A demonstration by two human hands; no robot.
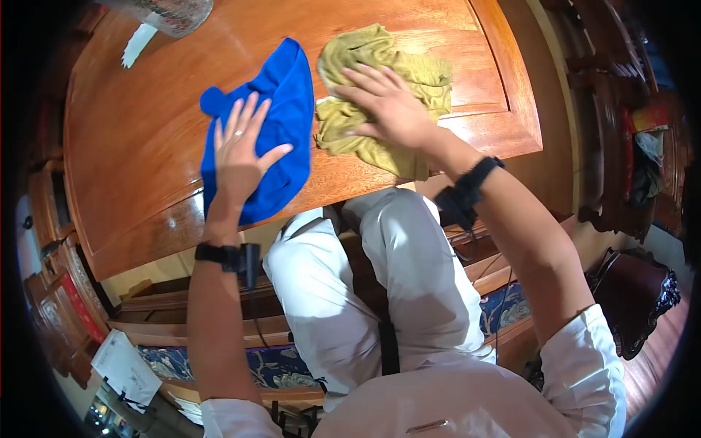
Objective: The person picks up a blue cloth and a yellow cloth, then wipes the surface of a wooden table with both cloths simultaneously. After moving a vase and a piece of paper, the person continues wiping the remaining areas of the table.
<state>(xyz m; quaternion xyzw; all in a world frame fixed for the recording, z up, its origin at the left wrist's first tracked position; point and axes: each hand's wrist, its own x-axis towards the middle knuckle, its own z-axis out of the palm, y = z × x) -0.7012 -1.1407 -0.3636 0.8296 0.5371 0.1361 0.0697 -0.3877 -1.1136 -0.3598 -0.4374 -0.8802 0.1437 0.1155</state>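
A bright blue cloth point(288, 95) lies folded on the wooden table point(146, 146), close to its front edge. My left hand point(241, 150) rests on it with the fingers stretched out and the thumb apart; a ring shows on one finger. To the right, a crumpled olive-yellow cloth point(423, 73) lies on the same table, part of it reaching the front edge. My right hand point(391, 106) is spread over the middle of this cloth, palm down. Each wrist wears a black strap with a small device.
A clear glass vessel point(179, 14) and a white paper piece point(139, 44) are at the far left of the table. My legs are below the front edge. A dark carved wooden stool point(631, 299) stands at the right. A white bag point(124, 369) is at lower left.
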